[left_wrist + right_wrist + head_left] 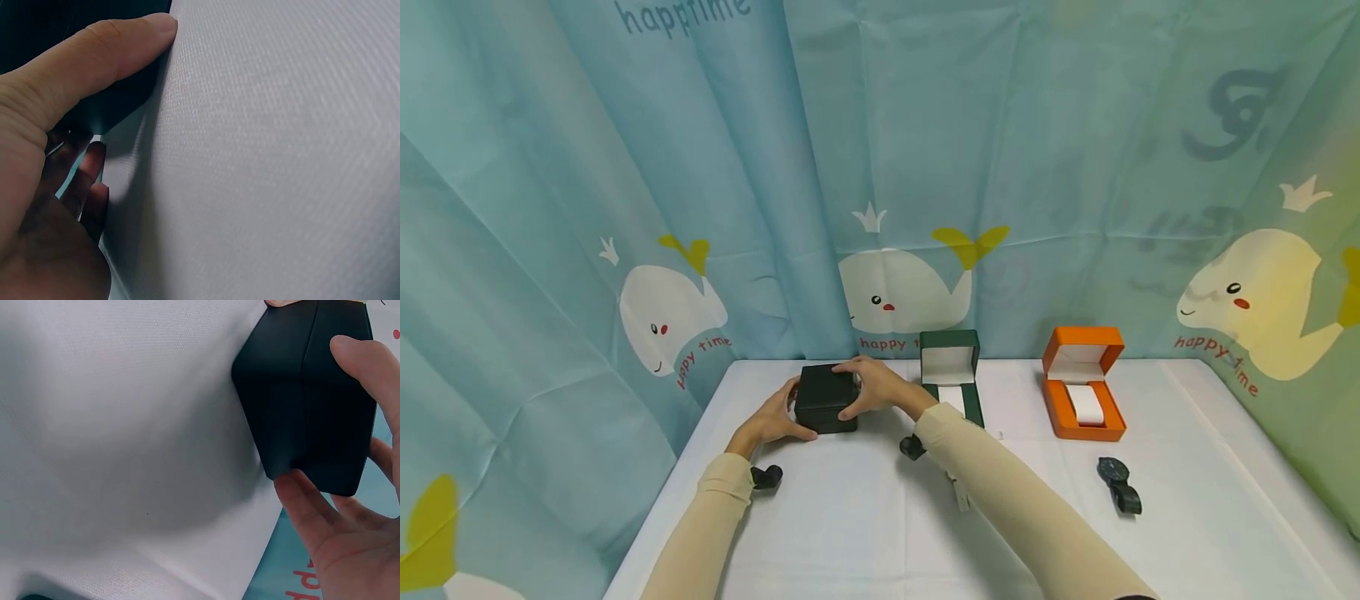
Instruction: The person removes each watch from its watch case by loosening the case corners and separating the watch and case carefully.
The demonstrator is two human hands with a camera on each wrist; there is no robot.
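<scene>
Sleeves (pixel 1022 508) foremost; left hand (pixel 770 419), right hand (pixel 880 387), fingers spread, grip closed black box (pixel 820 392), desk's (pixel 842 533) far-left; two watch boxes (pixel 1060 412) opened.

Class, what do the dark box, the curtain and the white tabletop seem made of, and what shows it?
Dark box: possibly leatherette over something stiff; smooth, with faint sheen and softened corners.
Curtain: thin fabric, likely synthetic; fairly matte, with soft folds and creases.
Tabletop: apparently covered in woven cloth; matte, with fine ribs close up.
</scene>
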